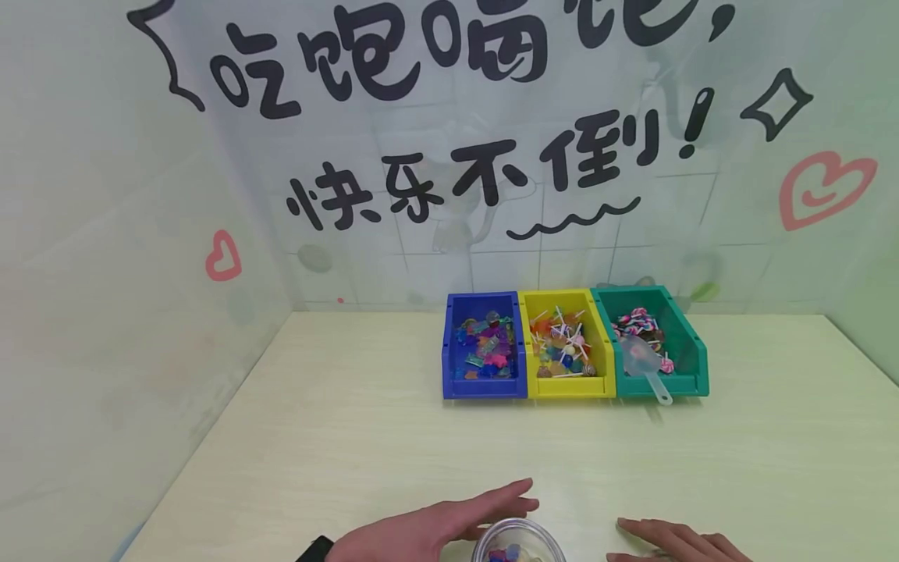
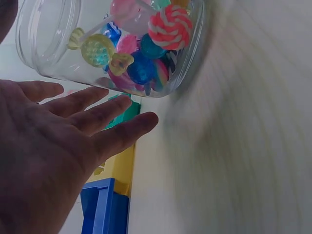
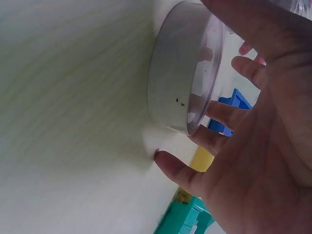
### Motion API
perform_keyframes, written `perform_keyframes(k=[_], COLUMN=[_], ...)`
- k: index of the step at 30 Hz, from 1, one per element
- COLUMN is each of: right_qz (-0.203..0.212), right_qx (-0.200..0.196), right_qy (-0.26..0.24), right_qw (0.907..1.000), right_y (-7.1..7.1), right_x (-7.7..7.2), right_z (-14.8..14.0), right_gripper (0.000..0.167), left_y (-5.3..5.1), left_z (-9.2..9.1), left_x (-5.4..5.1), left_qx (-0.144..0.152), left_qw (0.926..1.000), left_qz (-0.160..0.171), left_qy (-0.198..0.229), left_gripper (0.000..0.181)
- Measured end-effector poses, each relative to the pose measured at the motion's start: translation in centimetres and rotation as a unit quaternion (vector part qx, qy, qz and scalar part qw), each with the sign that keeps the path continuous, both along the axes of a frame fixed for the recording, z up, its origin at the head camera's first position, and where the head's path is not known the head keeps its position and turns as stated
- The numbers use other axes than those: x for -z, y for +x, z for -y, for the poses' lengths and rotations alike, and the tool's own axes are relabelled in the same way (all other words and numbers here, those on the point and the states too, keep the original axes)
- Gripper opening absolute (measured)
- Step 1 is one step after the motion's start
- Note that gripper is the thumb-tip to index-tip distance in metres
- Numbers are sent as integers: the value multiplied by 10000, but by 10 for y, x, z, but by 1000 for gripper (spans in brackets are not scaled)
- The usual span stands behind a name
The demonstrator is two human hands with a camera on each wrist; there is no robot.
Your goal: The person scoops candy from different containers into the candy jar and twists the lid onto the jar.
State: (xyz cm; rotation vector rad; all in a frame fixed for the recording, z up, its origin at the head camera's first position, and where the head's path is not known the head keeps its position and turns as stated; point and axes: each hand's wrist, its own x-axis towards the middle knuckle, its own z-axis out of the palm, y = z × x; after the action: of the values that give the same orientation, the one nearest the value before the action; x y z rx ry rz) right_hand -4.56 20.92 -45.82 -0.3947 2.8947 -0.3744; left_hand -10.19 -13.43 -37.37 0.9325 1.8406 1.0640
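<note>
A clear jar (image 1: 518,524) holding colourful candies stands at the bottom of the head view. Beside it lies my left hand (image 1: 421,531), its fingers extended along the far side. The left wrist view shows candies (image 2: 141,63) through the jar wall; the fingers there are straight and spread, and contact with the jar is hard to tell. My right hand (image 1: 677,540) is low on the table to the right. In the right wrist view its spread fingers reach around a shallow, round, pale lid-like piece (image 3: 170,73) on the table, without a clear grip.
Three joined bins stand at the back: a blue bin (image 1: 485,389) with gem-like pieces, a yellow bin (image 1: 572,388) with lollipops and a green bin (image 1: 691,367) with wrapped candies. A translucent scoop (image 1: 642,359) rests in the green one. Translucent printed sheeting (image 1: 421,273) hangs behind.
</note>
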Motion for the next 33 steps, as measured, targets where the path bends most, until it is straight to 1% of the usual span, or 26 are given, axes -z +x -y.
perform_keyframes(k=[1, 3, 4, 5, 7, 9, 10, 12, 13, 14, 16, 18, 19, 20, 21, 23, 25, 27, 30, 31, 33], right_qz=[-79, -18, 49, 132, 233, 315, 330, 479, 599, 570, 336, -82, -374, -603, -648, -584, -354, -132, 237, 329, 450], right_qx=[243, 657, 769, 766, 603, 180, -25, -445, -672, -1060, -1941, -2834, -3206, -3475, -3577, -3639, -3544, -3451, -3335, -3353, -3504], right_qy=[24, -24, -38, -76, -233, -388, -470, -748, -889, -974, -991, -963, -885, -788, -722, -666, -600, -601, -762, -836, -1012], right_qw=[9997, 9978, 9970, 9969, 9976, 9986, 9983, 9950, 9920, 9879, 9754, 9541, 9423, 9324, 9288, 9272, 9325, 9365, 9394, 9378, 9300], right_y=[1, 0, 0, -1, -2, -5, -6, -10, -12, -16, -22, -28, -31, -34, -36, -39, -40, -41, -40, -40, -40], right_x=[2, 6, 7, 8, 9, 8, 6, 2, -3, -8, -21, -38, -47, -56, -66, -86, -105, -122, -141, -146, -151], right_z=[2, 5, 5, 5, 3, -1, -3, -6, -7, -7, -5, 1, 4, 8, 12, 19, 26, 32, 41, 44, 51], right_gripper=[60, 62, 63, 63, 58, 51, 46, 36, 33, 32, 33, 40, 44, 47, 50, 55, 58, 62, 66, 66, 65], left_y=[0, 0, 0, -1, -2, -2, -2, -4, -5, -6, -8, -9, -10, -10, -10, -11, -11, -12, -13, -14, -15], left_z=[0, -1, -2, -2, -2, -4, -4, -5, -5, -6, -7, -8, -8, -8, -9, -9, -10, -10, -10, -10, -10], left_x=[1, 2, 3, 3, 4, 4, 4, 5, 6, 6, 8, 10, 11, 12, 13, 15, 17, 18, 20, 20, 21], left_qx=[39, 42, 50, 41, 32, 52, 80, 175, 237, 295, 421, 501, 549, 585, 629, 691, 730, 743, 768, 787, 852], left_qw=[9999, 9996, 9994, 9993, 9989, 9989, 9989, 9989, 9989, 9987, 9985, 9984, 9981, 9978, 9973, 9966, 9961, 9963, 9964, 9963, 9955], left_qz=[-95, -224, -248, -259, -272, -251, -291, -353, -372, -381, -352, -226, -190, -172, -150, -139, -168, -184, -256, -299, -401], left_qy=[-45, -188, -229, -278, -369, -385, -356, -246, -184, -132, 16, 122, 190, 264, 344, 434, 458, 391, 256, 197, 112], left_gripper=[76, 76, 77, 77, 77, 76, 75, 74, 74, 73, 71, 67, 65, 63, 61, 59, 59, 60, 62, 62, 65])
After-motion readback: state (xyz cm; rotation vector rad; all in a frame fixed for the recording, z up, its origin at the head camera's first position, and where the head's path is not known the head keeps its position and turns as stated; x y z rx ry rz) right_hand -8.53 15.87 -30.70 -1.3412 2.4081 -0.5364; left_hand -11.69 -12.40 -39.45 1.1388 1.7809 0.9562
